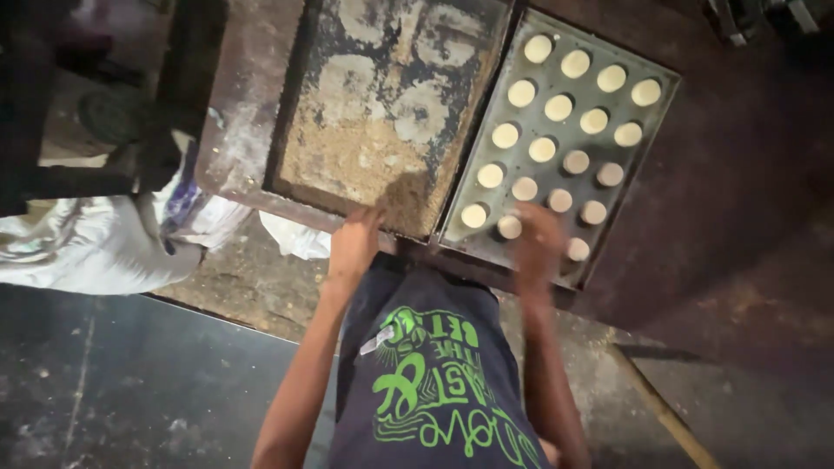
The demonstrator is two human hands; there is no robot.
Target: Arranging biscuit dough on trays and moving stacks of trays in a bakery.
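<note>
Head view — my left hand lies flat on the crumb-dusted tray; my right hand, blurred, grip unclear, hovers over the dough-round tray. I'd judge the rounds soft — lift by the sides.

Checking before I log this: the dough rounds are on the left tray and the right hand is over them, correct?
Not quite. The head view shows the dough rounds on the right tray, not the left; the left tray holds only crumbs. The right hand is indeed over them.
</note>
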